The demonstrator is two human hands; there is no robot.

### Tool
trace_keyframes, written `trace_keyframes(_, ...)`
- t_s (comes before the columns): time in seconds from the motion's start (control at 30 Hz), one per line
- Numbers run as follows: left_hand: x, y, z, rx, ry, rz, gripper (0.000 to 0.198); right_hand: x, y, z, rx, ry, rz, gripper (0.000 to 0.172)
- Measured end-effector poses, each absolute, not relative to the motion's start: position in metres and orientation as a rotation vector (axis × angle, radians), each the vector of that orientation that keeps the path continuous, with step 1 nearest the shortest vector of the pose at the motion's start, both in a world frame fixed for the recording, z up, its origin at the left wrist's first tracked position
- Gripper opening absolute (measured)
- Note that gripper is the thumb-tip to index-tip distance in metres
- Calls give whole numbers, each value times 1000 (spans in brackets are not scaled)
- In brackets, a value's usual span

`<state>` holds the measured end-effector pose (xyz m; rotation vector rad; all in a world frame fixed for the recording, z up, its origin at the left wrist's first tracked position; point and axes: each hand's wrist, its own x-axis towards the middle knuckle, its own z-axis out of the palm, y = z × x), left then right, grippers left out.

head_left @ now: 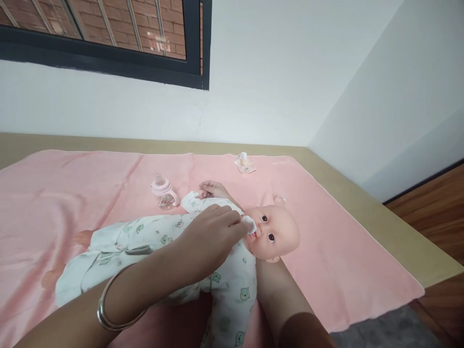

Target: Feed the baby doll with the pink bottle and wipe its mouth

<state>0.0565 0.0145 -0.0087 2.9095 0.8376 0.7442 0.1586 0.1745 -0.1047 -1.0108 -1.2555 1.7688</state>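
A baby doll (277, 231) in a white printed romper lies on its back on a pink blanket (337, 261), head to the right. My left hand (212, 237), a bangle on its wrist, pinches a small white wipe (251, 224) and presses it to the doll's mouth. My right forearm (281, 295) reaches under the doll from below; its hand is hidden beneath the doll's head and neck.
A small pink baby bottle (164, 192) stands on the blanket just behind the doll's arm. A crumpled clear wrapper (244, 163) lies near the blanket's far edge. The tan table (395, 232) ends at the right, with wooden floor beyond. White walls close the back.
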Motion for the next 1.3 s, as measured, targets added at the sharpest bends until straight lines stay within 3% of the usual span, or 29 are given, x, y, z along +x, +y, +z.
trace_keyframes(0.57,60,15,-14,2842,841,642,45,158,181,-123,-905,-1210,1835,29)
trace_keyframes(0.83,66,9,-11,2975,906,551,38,158,178,-122,-902,-1186,1808,26)
trace_keyframes(1.3,71,-6,-16,3202,836,684,23,158,180,-122,-890,-1197,1800,31)
